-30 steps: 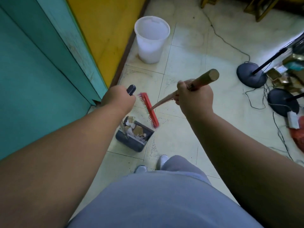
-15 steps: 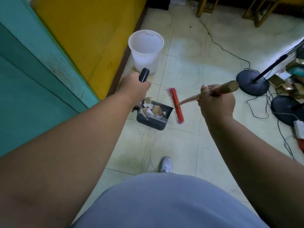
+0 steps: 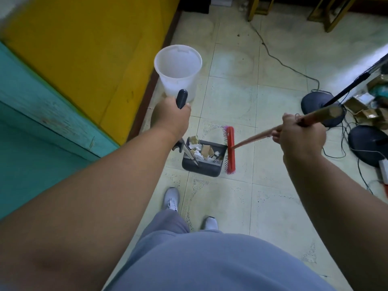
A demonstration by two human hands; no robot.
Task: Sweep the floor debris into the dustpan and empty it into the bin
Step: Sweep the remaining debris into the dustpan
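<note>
My left hand [image 3: 171, 116] grips the black handle end of a long-handled dark grey dustpan [image 3: 202, 168]. The pan holds scraps of paper and cardboard debris [image 3: 202, 151] and hangs low over the tiled floor. My right hand [image 3: 299, 134] grips the wooden handle of a broom whose red brush head [image 3: 230, 151] sits right beside the pan's right edge. A white plastic bin [image 3: 178, 70] stands upright against the yellow wall, just beyond my left hand.
A yellow wall [image 3: 90, 49] and a teal door [image 3: 31, 127] close off the left. Two round black stand bases [image 3: 319, 107] with cables, plus boxes [image 3: 369, 112], crowd the right side. Wooden furniture legs [image 3: 252, 9] stand at the back. My feet are below the pan.
I have stepped towards the bin, which now looks larger and closer. Both hands moved forward together, carrying the loaded dustpan and the broom along.
</note>
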